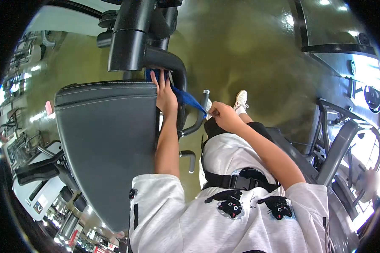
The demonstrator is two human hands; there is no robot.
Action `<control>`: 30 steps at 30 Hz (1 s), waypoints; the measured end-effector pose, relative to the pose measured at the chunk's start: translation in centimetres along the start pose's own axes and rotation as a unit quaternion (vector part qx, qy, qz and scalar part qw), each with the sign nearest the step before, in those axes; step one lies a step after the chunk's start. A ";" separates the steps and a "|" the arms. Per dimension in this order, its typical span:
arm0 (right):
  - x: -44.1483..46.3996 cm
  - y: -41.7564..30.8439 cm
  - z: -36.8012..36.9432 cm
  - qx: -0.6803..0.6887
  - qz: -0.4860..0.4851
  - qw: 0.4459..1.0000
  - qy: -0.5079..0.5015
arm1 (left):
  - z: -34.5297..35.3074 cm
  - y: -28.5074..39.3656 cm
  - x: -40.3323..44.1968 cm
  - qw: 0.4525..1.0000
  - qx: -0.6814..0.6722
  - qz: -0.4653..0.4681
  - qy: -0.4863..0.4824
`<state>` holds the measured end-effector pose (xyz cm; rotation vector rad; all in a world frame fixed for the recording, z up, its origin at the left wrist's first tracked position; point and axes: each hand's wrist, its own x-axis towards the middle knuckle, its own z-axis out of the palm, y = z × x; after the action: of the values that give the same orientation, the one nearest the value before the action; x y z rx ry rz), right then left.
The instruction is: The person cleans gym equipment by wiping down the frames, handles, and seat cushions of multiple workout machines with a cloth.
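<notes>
A blue cloth (pixel 189 100) stretches between my two hands beside the curved black bar of a gym machine. My left hand (pixel 166 92) reaches up at the corner of the grey padded seat (pixel 107 139), its fingers apart and lying against the bunched part of the cloth under the bar. My right hand (pixel 224 116) pinches the narrow free end of the cloth, to the right of the seat and above my lap. Part of the cloth is hidden behind the bar and my left fingers.
The machine's thick black post (pixel 128 46) rises above the seat. Curved handles (pixel 198 116) stick out between seat and legs. Another machine's frame (pixel 337 152) stands at right; more equipment (pixel 40 181) is at left. A pink object (pixel 49 108) is far left.
</notes>
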<state>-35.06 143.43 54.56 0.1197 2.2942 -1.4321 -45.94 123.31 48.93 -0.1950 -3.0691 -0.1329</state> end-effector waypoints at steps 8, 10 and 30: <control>-2.0 2.6 0.1 -0.071 0.021 0.995 -0.063 | -0.1 -1.1 -9.2 0.992 0.117 -0.011 -0.049; -2.3 3.0 -0.1 -0.086 0.003 0.994 -0.071 | -1.8 -0.4 -10.0 0.966 0.077 -0.091 -0.228; 1.5 -2.5 -4.6 -0.120 -0.115 0.986 -0.022 | 5.5 -2.2 -7.9 0.912 -0.172 -0.173 -0.329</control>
<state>-38.61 146.06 57.75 -0.2552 2.4875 -1.2333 -38.71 120.64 42.75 0.3808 -3.6856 -0.7820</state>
